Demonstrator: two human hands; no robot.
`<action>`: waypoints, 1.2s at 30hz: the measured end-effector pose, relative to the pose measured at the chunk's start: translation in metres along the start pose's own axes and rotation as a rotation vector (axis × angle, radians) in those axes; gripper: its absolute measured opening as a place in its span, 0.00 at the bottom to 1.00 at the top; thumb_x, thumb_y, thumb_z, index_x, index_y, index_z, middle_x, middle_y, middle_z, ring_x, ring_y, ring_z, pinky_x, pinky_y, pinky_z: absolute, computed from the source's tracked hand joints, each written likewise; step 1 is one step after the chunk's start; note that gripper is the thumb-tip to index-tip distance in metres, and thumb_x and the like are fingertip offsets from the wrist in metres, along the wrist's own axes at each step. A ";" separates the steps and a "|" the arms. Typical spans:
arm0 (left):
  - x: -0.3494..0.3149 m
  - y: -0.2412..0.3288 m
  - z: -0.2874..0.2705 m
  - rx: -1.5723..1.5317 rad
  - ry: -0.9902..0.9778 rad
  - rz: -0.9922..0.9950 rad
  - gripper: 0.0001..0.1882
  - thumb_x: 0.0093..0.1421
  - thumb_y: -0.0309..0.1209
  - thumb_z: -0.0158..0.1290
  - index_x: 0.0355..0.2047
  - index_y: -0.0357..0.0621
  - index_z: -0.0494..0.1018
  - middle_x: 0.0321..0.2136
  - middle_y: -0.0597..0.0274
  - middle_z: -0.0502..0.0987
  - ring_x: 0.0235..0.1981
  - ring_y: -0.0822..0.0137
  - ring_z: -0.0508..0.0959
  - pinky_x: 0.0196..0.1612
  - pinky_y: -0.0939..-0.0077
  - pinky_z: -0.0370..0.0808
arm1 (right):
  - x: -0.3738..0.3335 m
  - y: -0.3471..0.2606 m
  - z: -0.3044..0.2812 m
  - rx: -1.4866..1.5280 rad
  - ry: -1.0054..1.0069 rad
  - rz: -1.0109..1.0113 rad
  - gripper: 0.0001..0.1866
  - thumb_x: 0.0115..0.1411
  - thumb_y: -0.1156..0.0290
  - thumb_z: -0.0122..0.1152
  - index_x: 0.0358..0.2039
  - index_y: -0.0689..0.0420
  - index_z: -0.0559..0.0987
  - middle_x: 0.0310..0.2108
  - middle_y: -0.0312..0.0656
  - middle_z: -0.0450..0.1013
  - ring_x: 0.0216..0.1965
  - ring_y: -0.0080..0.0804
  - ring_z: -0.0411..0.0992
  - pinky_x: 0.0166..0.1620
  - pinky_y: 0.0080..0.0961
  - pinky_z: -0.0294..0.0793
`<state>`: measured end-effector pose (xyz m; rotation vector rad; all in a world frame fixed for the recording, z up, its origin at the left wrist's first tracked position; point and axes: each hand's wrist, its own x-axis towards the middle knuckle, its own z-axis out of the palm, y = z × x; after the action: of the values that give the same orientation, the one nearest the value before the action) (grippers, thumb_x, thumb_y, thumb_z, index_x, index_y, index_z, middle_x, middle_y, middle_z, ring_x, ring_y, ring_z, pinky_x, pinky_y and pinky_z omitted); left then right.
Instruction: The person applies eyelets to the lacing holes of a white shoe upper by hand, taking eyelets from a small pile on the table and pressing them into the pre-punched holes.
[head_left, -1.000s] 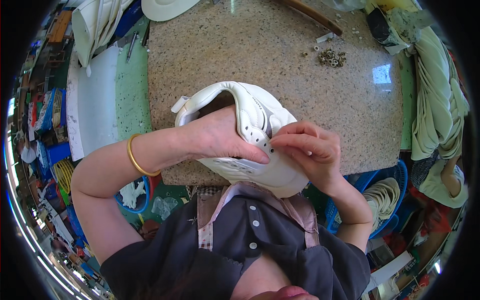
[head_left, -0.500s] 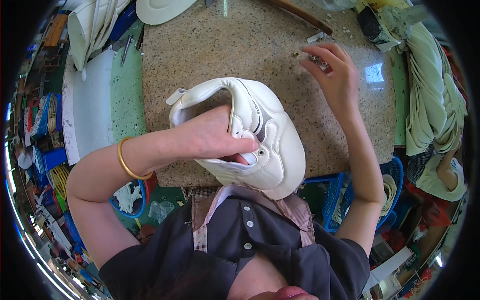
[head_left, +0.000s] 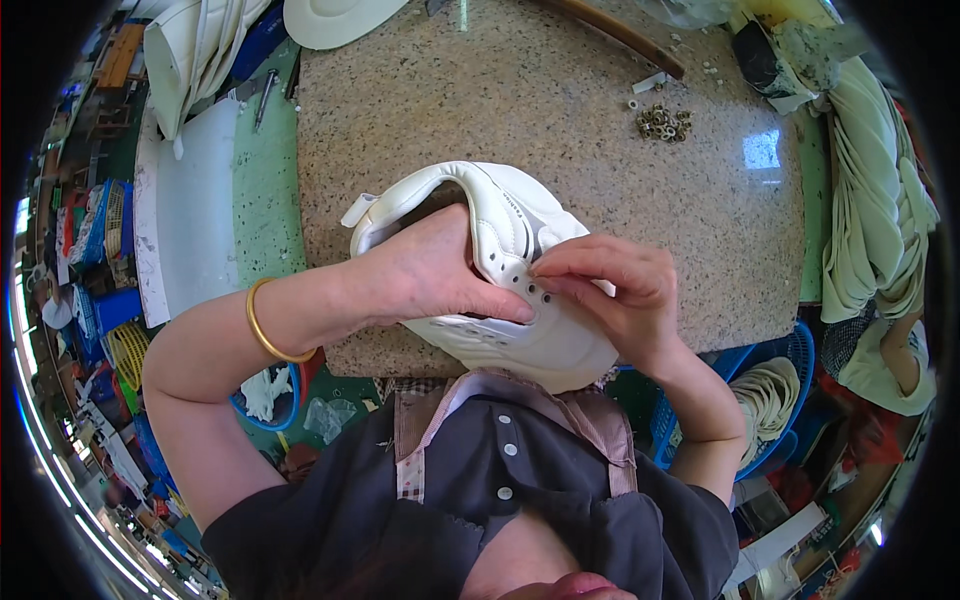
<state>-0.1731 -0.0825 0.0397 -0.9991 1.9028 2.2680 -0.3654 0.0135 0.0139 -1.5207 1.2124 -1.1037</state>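
Note:
A white stitched shoe upper (head_left: 560,350) rests at the near edge of the stone slab, a row of small punched holes along its opening. My left hand (head_left: 440,270) reaches into that opening, its fingers hidden inside and the thumb pressing the outer edge, so it grips the upper. Over the holes, my right hand (head_left: 625,290) has thumb and index finger pinched together against the upper. Whatever lies between those fingertips is too small or hidden to tell. Farther back on the slab is a little heap of brass-coloured eyelets (head_left: 664,124).
A hammer-like wooden handle (head_left: 620,38) lies at the slab's far edge. To the left are a metal pen-like tool (head_left: 266,98) and stacked white pieces (head_left: 195,60). Cream uppers (head_left: 865,190) hang at the right. Blue baskets (head_left: 800,350) stand below the slab (head_left: 400,110).
My right hand has come from the eyelet heap down and left to the holes in the upper, uncovering the heap. The left hand keeps its grip on the upper, its thumb slightly shifted.

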 end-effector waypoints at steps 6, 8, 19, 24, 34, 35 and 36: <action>-0.001 0.005 0.000 -0.089 -0.051 -0.031 0.38 0.44 0.31 0.69 0.53 0.37 0.65 0.48 0.61 0.72 0.49 0.71 0.70 0.54 0.75 0.68 | 0.001 0.001 0.009 0.030 0.032 0.002 0.09 0.47 0.79 0.68 0.31 0.55 0.83 0.28 0.35 0.72 0.33 0.25 0.73 0.34 0.18 0.73; -0.004 0.009 -0.002 0.017 -0.120 0.006 0.29 0.51 0.34 0.65 0.49 0.35 0.69 0.43 0.60 0.76 0.44 0.72 0.74 0.48 0.76 0.71 | -0.001 0.002 0.008 0.112 0.060 0.067 0.10 0.47 0.79 0.68 0.32 0.54 0.83 0.28 0.34 0.71 0.33 0.26 0.72 0.35 0.18 0.73; -0.005 0.018 -0.001 0.191 -0.076 -0.132 0.12 0.59 0.31 0.56 0.36 0.32 0.75 0.29 0.59 0.80 0.29 0.76 0.78 0.33 0.78 0.74 | 0.083 0.052 -0.084 -1.074 0.424 -0.226 0.06 0.50 0.77 0.66 0.31 0.54 0.83 0.33 0.39 0.78 0.30 0.27 0.74 0.31 0.21 0.73; -0.012 0.013 -0.007 0.184 0.016 -0.072 0.16 0.55 0.26 0.60 0.43 0.34 0.73 0.36 0.62 0.79 0.38 0.76 0.76 0.44 0.78 0.74 | 0.052 0.012 -0.044 -0.427 0.257 -0.112 0.07 0.49 0.78 0.67 0.30 0.53 0.83 0.30 0.37 0.78 0.32 0.25 0.73 0.29 0.19 0.73; -0.005 0.007 -0.004 0.063 -0.129 -0.031 0.19 0.56 0.28 0.60 0.46 0.34 0.72 0.38 0.61 0.78 0.41 0.76 0.76 0.46 0.77 0.74 | 0.016 0.003 -0.001 -0.211 0.053 -0.205 0.13 0.42 0.74 0.71 0.32 0.48 0.84 0.28 0.30 0.73 0.32 0.27 0.67 0.37 0.26 0.66; -0.005 0.005 -0.005 0.062 -0.130 -0.029 0.19 0.56 0.28 0.60 0.46 0.34 0.72 0.38 0.61 0.78 0.41 0.76 0.76 0.46 0.77 0.74 | 0.015 0.002 -0.001 -0.212 0.036 -0.226 0.13 0.42 0.74 0.71 0.32 0.48 0.84 0.28 0.30 0.73 0.32 0.27 0.67 0.37 0.25 0.66; -0.005 0.003 -0.005 0.127 -0.145 0.010 0.17 0.58 0.32 0.58 0.43 0.32 0.73 0.34 0.60 0.79 0.36 0.76 0.76 0.41 0.77 0.74 | 0.013 0.002 -0.001 -0.213 0.019 -0.245 0.13 0.42 0.75 0.71 0.32 0.48 0.84 0.28 0.30 0.72 0.32 0.27 0.67 0.36 0.25 0.66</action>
<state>-0.1678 -0.0863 0.0447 -0.7887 1.9661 2.1278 -0.3651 0.0000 0.0135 -1.8646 1.2100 -1.1773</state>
